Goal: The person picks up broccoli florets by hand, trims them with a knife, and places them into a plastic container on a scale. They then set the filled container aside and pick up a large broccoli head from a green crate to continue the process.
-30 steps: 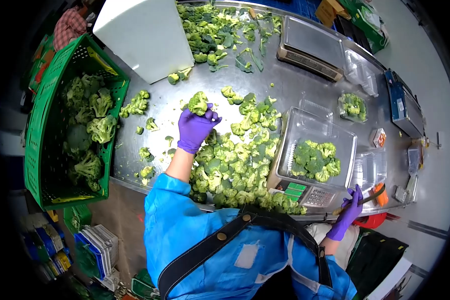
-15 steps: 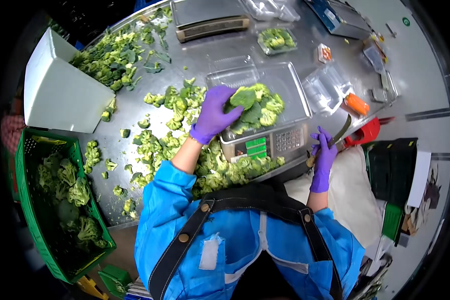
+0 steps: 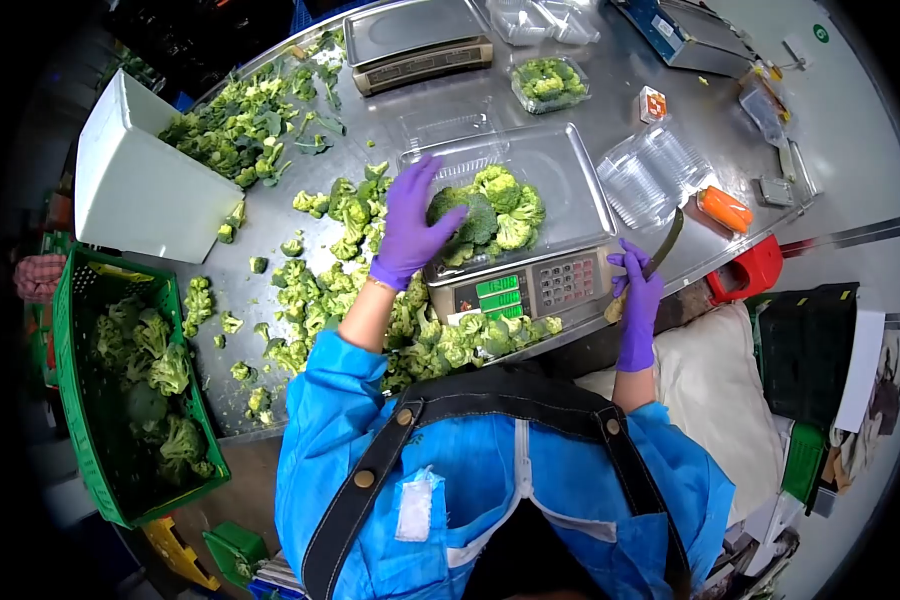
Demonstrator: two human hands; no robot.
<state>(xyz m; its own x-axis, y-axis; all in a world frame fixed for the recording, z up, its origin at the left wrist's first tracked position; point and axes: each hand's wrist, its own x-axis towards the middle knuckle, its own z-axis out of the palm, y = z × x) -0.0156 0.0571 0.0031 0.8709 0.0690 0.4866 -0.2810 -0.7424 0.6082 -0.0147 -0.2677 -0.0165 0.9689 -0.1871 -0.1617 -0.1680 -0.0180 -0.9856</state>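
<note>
My left hand [image 3: 413,222], in a purple glove, is open with fingers spread at the left edge of a broccoli pile [image 3: 505,207]. That pile sits in a clear container on the tray of a digital scale [image 3: 567,283] with a lit green display. My right hand [image 3: 640,300], also gloved, is closed around a knife [image 3: 667,243], its curved blade pointing up and away, right of the scale. Loose broccoli florets [image 3: 450,342] lie in front of the scale and to its left.
A white box [image 3: 145,190] and a green crate [image 3: 80,400] of broccoli stand left. A second scale [image 3: 420,45], a filled clear pack [image 3: 550,83], stacked clear trays [image 3: 650,175], wrapped carrots [image 3: 725,208] and a red holder [image 3: 748,270] are around the table.
My left hand has let go of a leafy green piece, and its fingers have spread. Darker broccoli now shows at the pile's left. The whole view has shifted slightly.
</note>
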